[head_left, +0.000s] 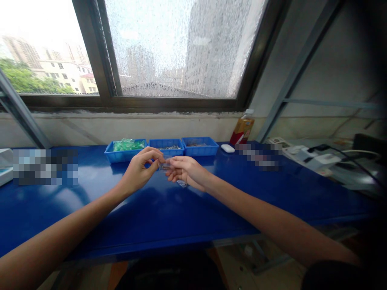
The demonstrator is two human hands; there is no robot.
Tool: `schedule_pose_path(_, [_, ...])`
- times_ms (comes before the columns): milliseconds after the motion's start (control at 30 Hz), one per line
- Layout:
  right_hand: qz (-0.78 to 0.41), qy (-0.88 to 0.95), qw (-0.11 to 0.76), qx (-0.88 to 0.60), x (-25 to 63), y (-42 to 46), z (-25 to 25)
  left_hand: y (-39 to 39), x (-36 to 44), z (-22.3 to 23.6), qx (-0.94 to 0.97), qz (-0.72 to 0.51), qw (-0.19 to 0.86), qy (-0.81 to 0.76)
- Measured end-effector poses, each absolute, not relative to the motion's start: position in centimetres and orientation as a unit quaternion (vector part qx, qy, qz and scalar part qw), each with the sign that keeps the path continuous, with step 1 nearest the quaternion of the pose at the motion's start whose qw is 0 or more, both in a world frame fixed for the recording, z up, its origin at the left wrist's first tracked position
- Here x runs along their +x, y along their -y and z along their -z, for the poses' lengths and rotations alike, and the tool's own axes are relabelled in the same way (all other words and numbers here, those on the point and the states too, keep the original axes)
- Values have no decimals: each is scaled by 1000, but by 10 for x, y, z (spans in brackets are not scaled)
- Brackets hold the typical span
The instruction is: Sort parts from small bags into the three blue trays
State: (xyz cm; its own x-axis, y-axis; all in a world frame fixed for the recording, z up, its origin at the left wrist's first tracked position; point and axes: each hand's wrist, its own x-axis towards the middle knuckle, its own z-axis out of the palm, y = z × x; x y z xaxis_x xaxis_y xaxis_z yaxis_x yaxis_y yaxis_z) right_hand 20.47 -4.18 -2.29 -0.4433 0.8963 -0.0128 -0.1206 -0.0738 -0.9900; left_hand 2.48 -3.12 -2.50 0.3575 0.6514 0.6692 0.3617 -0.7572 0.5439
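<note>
My left hand (142, 167) and my right hand (190, 172) meet above the table, both with fingers pinched. Between their fingertips is a small clear plastic bag (164, 165); its contents are too small to make out. Just below my right hand lies a small shiny packet (182, 183), partly covered by the fingers. Behind the hands stand three blue bins in a row: the left bin (121, 157) holds green plastic packets (129, 144), the middle bin (178, 152) small metal parts, and the right bin (202, 152) thin pieces I cannot identify.
The blue table (145, 225) runs along a wall under a window. A white case (227, 148) and a drink bottle (242, 128) are right of the bins. Papers, cables and white devices (325, 160) sit at the far right. Blurred patches hide things at both sides.
</note>
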Motion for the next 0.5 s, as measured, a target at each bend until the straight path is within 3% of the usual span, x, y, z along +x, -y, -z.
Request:
schedule_pose_path(100, [-564, 615, 419, -357, 204, 41, 27, 30, 25, 26, 810, -471, 151, -316])
schedule_pose_path(200, [-371, 690, 482, -391, 205, 38, 30, 30, 25, 25, 795, -462, 187, -345])
schedule_pose_path(300, [-123, 759, 521, -371, 210, 36, 29, 31, 27, 24, 744, -407, 373, -377])
schedule_pose_path(400, [4, 798, 517, -310, 214, 38, 29, 33, 29, 24, 646, -348, 578, -357])
schedule_pose_path(500, [37, 823, 498, -271, 212, 42, 31, 34, 31, 25, 630, -377, 591, -334])
